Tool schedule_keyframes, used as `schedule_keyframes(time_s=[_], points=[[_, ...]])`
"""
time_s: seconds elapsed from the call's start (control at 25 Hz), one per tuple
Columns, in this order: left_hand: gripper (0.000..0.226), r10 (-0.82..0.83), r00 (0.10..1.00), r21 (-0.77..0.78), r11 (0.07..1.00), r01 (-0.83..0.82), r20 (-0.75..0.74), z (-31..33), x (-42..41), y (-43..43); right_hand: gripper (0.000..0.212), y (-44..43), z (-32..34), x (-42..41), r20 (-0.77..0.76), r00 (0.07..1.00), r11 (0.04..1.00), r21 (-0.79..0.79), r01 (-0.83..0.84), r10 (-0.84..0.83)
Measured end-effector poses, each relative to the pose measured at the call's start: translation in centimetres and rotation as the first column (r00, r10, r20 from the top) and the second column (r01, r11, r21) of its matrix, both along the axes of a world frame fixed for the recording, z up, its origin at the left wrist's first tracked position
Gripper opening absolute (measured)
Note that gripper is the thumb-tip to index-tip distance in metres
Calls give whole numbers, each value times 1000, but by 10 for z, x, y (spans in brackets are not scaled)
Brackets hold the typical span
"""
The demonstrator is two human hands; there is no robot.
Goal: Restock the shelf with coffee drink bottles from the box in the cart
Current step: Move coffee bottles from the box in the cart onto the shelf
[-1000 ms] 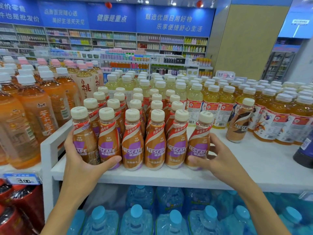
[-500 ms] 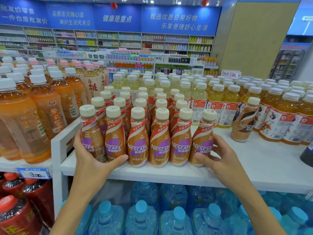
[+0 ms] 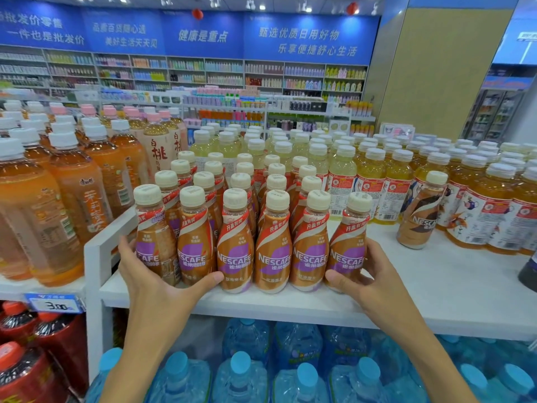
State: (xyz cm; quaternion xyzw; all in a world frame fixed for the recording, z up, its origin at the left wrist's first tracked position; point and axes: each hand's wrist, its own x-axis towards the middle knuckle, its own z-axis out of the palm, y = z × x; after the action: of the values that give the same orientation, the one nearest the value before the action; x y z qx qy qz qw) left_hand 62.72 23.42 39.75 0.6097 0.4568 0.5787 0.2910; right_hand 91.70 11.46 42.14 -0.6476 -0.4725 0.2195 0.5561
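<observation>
coffee bottles (image 3: pixel 273 242) are standing in tight rows on the white shelf (image 3: pixel 436 289), six across the front edge with their brown and purple labels facing me and cream caps on top. my left hand (image 3: pixel 151 286) is cupping the leftmost bottle (image 3: pixel 154 237) of that front row: the fingers are curling round its far side and the thumb is stretching low across the front, its tip reaching the foot of the third bottle. my right hand (image 3: pixel 374 286) is doing the same at the other end, fingers curling round the outer side of the rightmost bottle (image 3: pixel 347 242) and thumb pressing on its lower front. between the two hands the six bottles are touching side by side, all upright or nearly so. a white divider (image 3: pixel 98 251) is running along the left of the block, just beside my left hand, and big orange tea bottles (image 3: pixel 58 205) are standing beyond it. to the right, well apart from the block, a single coffee bottle with a darker label (image 3: pixel 418 219) is standing alone just in front of the yellow drink bottles (image 3: pixel 374 181). under the shelf, blue-capped water jugs (image 3: pixel 241 373) are sitting in rows, and a price tag (image 3: pixel 55 305) is hanging over dark red bottles (image 3: pixel 29 373) at lower left.
</observation>
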Motion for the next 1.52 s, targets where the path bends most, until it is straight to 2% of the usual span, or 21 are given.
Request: schedule_keyframes(time_s=[0.16,0.44,0.92,1.08,1.2,1.36,1.52], points=[[158,8,1000,-43,999,-9,-29,3,16,-11,100,9,-1,-8,-55,998,998,45,32,-30],[161,40,999,-94,995,-43,-26,4,20,-10,92,11,-4,-13,-55,998,1000,14,-3,4],[155,77,996,-77,994,-81,-55,3,18,-12,76,5,-1,-8,-38,999,998,-57,-2,0],[153,53,998,-62,997,-56,-44,-2,13,-13,85,-5,-2,-5,-39,999,998,-62,5,-8],[151,32,999,-58,998,-34,-28,-7,10,-20,86,-19,-5,-12,5,994,991,-79,106,-106],[135,94,993,-28,995,-97,-69,-17,12,-33,62,-41,-14,-20,110,969,971,-73,229,-221],[100,164,983,15,986,-164,-77,-20,14,-55,48,-58,-22,-20,292,939,976,-70,208,-179]])
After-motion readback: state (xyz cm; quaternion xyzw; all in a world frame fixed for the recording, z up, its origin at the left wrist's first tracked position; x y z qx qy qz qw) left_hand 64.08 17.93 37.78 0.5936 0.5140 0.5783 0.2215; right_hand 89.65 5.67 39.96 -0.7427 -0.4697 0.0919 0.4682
